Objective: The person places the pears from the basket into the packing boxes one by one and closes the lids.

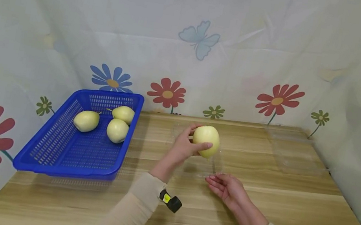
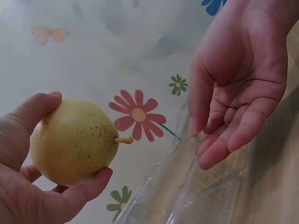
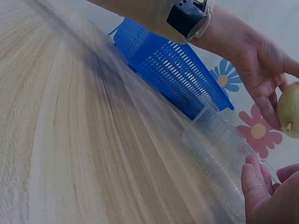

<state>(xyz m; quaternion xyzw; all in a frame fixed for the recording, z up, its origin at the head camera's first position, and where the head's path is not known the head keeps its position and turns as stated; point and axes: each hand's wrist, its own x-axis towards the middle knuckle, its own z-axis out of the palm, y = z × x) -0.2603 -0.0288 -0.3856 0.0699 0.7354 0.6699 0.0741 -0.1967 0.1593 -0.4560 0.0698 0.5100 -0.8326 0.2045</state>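
Note:
My left hand [image 1: 185, 145] grips a pale yellow pear [image 1: 206, 141] above the table, thumb and fingers around its sides. In the left wrist view the stem of that pear [image 2: 77, 142] points toward my right hand. Below it sits a clear plastic box [image 3: 217, 154], see-through and faint in the head view. My right hand [image 1: 228, 190] pinches the near right edge of this box between thumb and fingers, palm turned partly up. Three more pears lie in the blue basket: one pear [image 1: 86, 120] on the left, another pear [image 1: 123, 114] behind and a third pear [image 1: 117, 131] on the right.
The blue perforated basket [image 1: 64, 171] stands on the left of the wooden table [image 1: 278, 212]. Another clear plastic piece [image 1: 297, 154] lies at the back right. A flower-printed curtain [image 1: 235, 86] hangs behind the table and along both sides.

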